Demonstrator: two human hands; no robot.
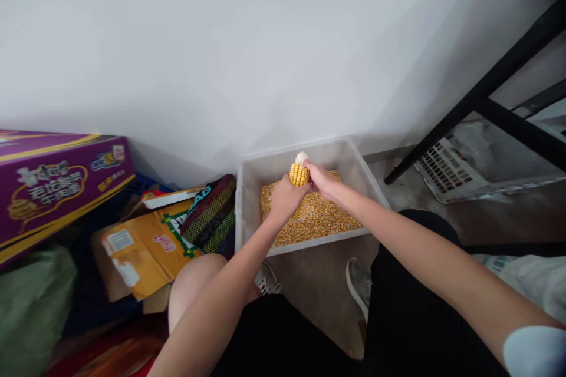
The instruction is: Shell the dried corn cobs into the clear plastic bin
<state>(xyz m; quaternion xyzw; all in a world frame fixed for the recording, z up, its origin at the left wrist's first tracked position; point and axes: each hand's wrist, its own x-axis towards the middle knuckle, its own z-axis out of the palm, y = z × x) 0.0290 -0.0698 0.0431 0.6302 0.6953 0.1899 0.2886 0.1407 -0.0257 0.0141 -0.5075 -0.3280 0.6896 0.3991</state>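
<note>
An ear of corn (299,175) is held above a white plastic bin, yellow kernels covering its visible lower part and a pale bare tip showing at the top. My left hand (286,195) is closed around its lower end. From the other side, my right hand (321,179) grips it near the bare tip, fingers partly hidden behind the cob. Both hands are close together, almost touching. Beneath them, loose corn kernels (318,221) cover the floor of the bin (305,245).
Left of the bin lie a mesh bag (212,212), a yellow-orange carton (145,247) and a large purple box (66,182). At right stand a black metal frame (477,91) and a white slatted basket (451,171). A white wall (265,41) rises behind.
</note>
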